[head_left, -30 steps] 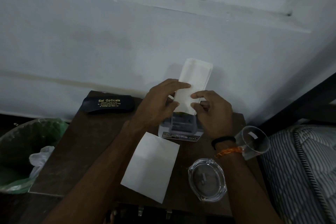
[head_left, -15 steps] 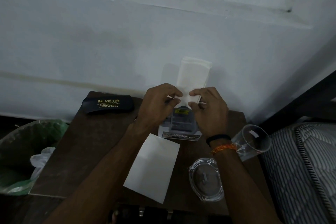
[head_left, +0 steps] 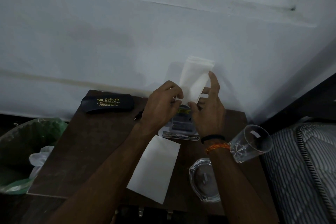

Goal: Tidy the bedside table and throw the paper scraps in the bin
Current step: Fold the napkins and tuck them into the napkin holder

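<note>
White paper up top in the head view: a folded sheet (head_left: 197, 78) stands on end above a small printed box (head_left: 179, 129) at the back of the bedside table (head_left: 101, 151). The left hand (head_left: 161, 107) pinches its lower edge with curled fingertips; the right hand (head_left: 209, 107) grips the bottom with the thumb while its index finger lies straight up the sheet's side. Both hands are on the paper, neither one clenched.

The tidying looks barely begun, I'd say. A second flat sheet of paper (head_left: 154, 169) lies on the table, partly under the left forearm. The bin (head_left: 21, 152), lined with a green bag, waits just off the table's left edge, and nothing white from the table appears to be in it.

Around them: a black spectacle case (head_left: 108, 103) at the back left, a glass ashtray (head_left: 204, 180) front right, and a drinking glass (head_left: 251, 143) touching the right wrist — one careless swing toward the bin could knock it.
</note>
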Available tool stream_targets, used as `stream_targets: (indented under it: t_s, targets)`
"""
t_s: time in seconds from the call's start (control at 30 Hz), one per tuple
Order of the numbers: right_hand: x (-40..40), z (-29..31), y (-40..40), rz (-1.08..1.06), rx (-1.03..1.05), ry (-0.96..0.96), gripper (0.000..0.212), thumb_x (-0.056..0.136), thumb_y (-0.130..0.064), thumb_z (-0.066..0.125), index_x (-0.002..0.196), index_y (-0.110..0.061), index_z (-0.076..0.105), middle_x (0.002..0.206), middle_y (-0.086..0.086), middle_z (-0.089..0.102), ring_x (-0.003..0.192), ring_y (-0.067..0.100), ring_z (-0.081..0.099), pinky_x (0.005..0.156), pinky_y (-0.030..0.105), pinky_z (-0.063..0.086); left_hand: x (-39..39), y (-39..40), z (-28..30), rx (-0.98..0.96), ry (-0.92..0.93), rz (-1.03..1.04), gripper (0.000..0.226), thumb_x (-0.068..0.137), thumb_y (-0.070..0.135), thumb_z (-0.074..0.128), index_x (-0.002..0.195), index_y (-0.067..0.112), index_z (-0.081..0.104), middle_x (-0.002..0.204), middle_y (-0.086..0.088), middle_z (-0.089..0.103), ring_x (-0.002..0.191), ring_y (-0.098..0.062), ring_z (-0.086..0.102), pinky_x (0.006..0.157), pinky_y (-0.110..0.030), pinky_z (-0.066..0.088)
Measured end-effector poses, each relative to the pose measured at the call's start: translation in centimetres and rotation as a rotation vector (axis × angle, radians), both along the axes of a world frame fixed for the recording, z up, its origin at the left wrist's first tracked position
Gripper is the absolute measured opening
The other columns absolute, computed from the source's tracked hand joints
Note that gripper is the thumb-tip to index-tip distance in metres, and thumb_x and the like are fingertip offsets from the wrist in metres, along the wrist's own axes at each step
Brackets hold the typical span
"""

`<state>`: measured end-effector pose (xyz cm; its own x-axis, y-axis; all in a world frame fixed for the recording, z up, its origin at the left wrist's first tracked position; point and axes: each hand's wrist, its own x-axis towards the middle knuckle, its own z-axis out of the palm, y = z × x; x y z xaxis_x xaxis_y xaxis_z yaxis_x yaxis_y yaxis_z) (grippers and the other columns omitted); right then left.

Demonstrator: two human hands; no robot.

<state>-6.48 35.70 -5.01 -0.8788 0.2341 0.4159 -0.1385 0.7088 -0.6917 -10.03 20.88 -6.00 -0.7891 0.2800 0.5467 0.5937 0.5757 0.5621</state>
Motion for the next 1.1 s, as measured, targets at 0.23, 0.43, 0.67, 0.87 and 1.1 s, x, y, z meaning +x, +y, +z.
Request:
stream_targets:
  t_s: [0.23,0.43,0.67,0.87,1.1]
  targets:
    - [-0.6,-1.1,0.3,0.002,-0.045,-0.006,0.096,0.077,-0.004,0.081,0.152,-0.023,0.024,0.129,0.003,0.06,0.089,0.009,0.067,0.082,0.027,0.058,-0.3,0.2,-0.5,-0.021,0.014,0.046,0.013,0.077,0.005,0.077,0.084,0.009,0.067,0.093,-0.004,0.06,0.075,-0.015,0.06,0.066,-0.029,0.056]
    - [-1.3,-2.1,0.6,0.002,0.139,0.0,0.027,0.08,-0.016,0.079,0.102,-0.005,0.068,0.113,0.006,0.062,0.093,0.019,0.065,0.083,0.036,0.059,-0.4,0.2,-0.6,-0.11,0.02,0.048,0.011,0.078,0.005,0.072,0.076,0.011,0.063,0.08,-0.003,0.055,0.067,-0.015,0.053,0.055,-0.029,0.046]
    - [-1.6,-0.9,1.8,0.039,0.161,-0.139,0.008,0.078,-0.011,0.072,0.081,-0.01,0.064,0.079,0.005,0.069,0.08,0.025,0.061,0.073,0.037,0.055,-0.6,-0.1,-0.5,-0.123,-0.027,0.038,0.01,0.08,0.007,0.07,0.077,0.012,0.061,0.081,-0.001,0.057,0.07,-0.014,0.052,0.059,-0.029,0.045]
    - [-1.0,-0.4,1.6,0.033,0.106,-0.147,0.015,0.078,-0.007,0.071,0.091,-0.013,0.069,0.083,0.0,0.073,0.075,0.011,0.062,0.063,0.005,0.041,-0.4,-0.5,-0.5,-0.092,-0.011,0.013,0.016,0.075,0.016,0.066,0.072,0.015,0.051,0.086,0.0,0.058,0.08,-0.016,0.053,0.066,-0.036,0.051]
    - [-1.2,0.0,1.9,0.024,0.049,-0.207,0.011,0.075,-0.005,0.07,0.083,-0.012,0.071,0.077,0.002,0.072,0.075,0.02,0.067,0.073,0.038,0.058,-0.3,-0.9,1.0,0.154,0.002,0.052,0.029,0.087,0.018,0.068,0.075,0.016,0.042,0.078,-0.008,0.064,0.074,-0.023,0.063,0.07,-0.038,0.055]
